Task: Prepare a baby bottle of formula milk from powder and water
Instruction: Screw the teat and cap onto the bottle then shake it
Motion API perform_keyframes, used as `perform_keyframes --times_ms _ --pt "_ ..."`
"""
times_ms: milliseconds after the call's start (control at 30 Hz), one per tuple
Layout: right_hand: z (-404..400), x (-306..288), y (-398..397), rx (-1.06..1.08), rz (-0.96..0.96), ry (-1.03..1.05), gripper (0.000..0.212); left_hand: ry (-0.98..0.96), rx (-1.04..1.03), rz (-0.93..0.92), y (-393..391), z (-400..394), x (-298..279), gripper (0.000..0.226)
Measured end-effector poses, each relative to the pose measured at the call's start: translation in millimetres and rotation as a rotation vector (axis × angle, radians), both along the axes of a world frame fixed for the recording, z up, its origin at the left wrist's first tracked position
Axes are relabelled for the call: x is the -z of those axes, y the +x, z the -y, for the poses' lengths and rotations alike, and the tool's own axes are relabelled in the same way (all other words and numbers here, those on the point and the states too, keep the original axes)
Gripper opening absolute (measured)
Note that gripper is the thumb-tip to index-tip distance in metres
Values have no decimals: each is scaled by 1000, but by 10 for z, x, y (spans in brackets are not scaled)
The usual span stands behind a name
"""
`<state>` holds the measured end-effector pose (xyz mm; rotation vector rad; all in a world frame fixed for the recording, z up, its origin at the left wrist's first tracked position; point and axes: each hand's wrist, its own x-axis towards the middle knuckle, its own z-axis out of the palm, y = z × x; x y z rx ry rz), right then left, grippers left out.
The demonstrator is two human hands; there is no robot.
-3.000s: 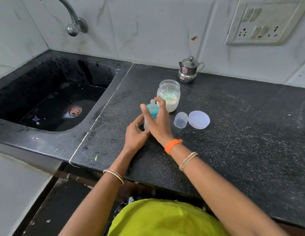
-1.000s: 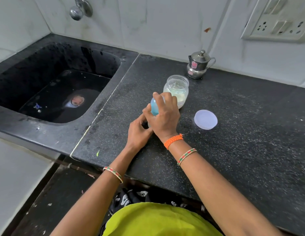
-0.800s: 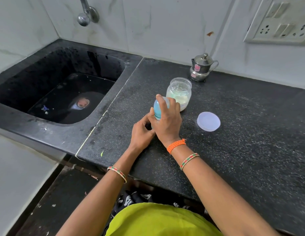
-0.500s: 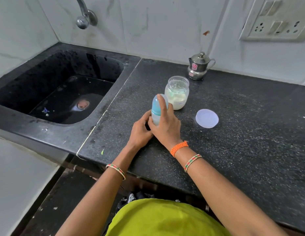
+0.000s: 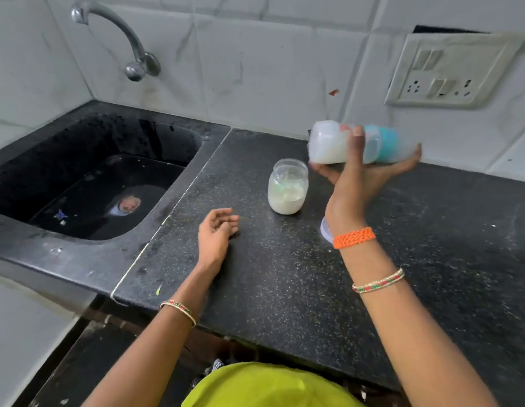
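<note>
Holding the capped baby bottle [image 5: 355,145] sideways (probably to shake it), the right hand [image 5: 358,177] grips it; the left hand [image 5: 217,233] rests loosely curled, empty, on the desk [image 5: 284,289].

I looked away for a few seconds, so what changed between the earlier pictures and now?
The right hand has lifted the baby bottle off the counter and tipped it on its side, capped end to the right, milky liquid inside. The left hand has let go of the bottle and rests loosely open on the counter. The powder jar stayed open in its place; its lid now lies mostly hidden behind the right wrist.
</note>
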<state>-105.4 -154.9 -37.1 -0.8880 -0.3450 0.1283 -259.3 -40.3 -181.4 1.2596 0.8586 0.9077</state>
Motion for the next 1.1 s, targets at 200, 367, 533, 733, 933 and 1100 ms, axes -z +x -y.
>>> perform_keyframes --times_ms 200,367,533,733,933,1100 --pt "-51 -282 30 -191 133 -91 91 50 83 -111 328 -243 -178 30" --pt "-138 -507 319 -307 195 -194 92 73 195 -225 568 -468 -305 29" --pt "-241 -550 565 -76 -48 103 84 71 310 -409 685 -664 -196 18" --pt "-137 -421 752 -270 169 -147 90 44 244 -422 667 -741 -118 23" --pt "-101 -343 1021 -370 99 -205 90 56 208 -446 697 -780 -54 19" --pt "-196 -232 1140 -251 -69 -54 82 80 241 -438 678 -826 -33 21"
